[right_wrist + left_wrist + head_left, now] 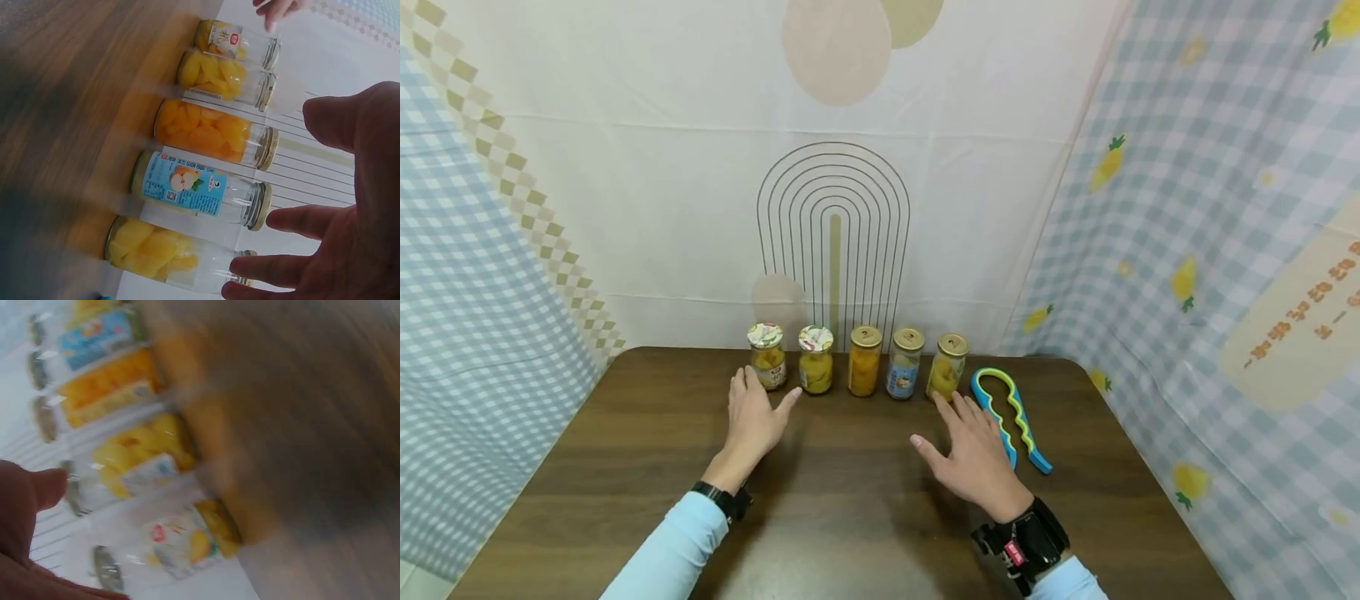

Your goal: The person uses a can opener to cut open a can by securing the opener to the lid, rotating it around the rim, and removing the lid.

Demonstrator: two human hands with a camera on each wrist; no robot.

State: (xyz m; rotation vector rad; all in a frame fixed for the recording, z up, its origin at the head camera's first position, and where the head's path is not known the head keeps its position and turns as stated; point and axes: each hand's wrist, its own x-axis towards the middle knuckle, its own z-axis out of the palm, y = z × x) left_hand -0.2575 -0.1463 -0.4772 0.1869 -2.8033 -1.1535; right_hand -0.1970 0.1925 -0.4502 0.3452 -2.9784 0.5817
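Several glass jars of fruit stand upright in a row near the table's back edge. At the left end, a jar with a floral lid (767,357) has my left hand (754,423) just in front of it, fingers extended and thumb spread. Beside it stand a second floral-lidded jar (816,367), a jar of orange fruit (203,130) and a blue-labelled jar (187,182). My right hand (976,457) reaches toward the rightmost jar (150,247) of yellow pieces, fingers spread. Whether either hand's fingertips touch glass, I cannot tell. The left wrist view is blurred.
A blue and green jar opener (1018,417) lies on the wooden table (850,500) to the right of the row, partly behind my right hand. A white printed cloth (685,208) hangs behind the table, and checked cloths (1150,275) hang at both sides.
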